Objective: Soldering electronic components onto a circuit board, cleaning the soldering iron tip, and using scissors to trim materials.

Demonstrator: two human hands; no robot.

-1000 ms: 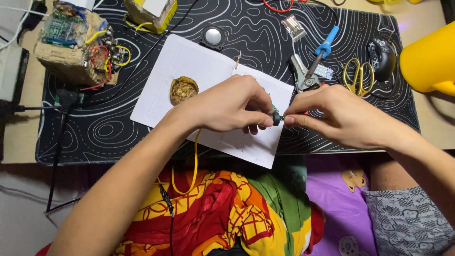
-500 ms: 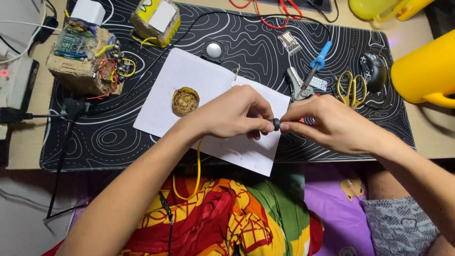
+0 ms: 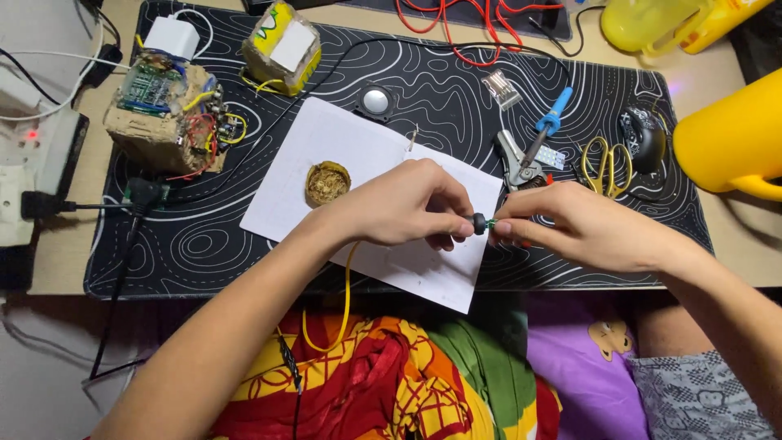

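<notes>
A black patterned mat (image 3: 244, 244) is covering the table (image 3: 733, 244), and a white paper sheet (image 3: 358, 155) is lying on it. Above the sheet's right edge, the left hand (image 3: 399, 204) and right hand (image 3: 578, 228) are meeting, fingertips pinching a small dark and green component (image 3: 481, 223) between them (its long axis running left to right). A yellow wire (image 3: 346, 285) is hanging below the left wrist. A small brown dish (image 3: 327, 182) of solder-like material is sitting just beside the left hand.

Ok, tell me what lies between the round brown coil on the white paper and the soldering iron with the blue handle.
In the head view, between the brown coil and the soldering iron lies bare white paper, its far edge carrying a small metal pin, then patterned black mat.
</notes>
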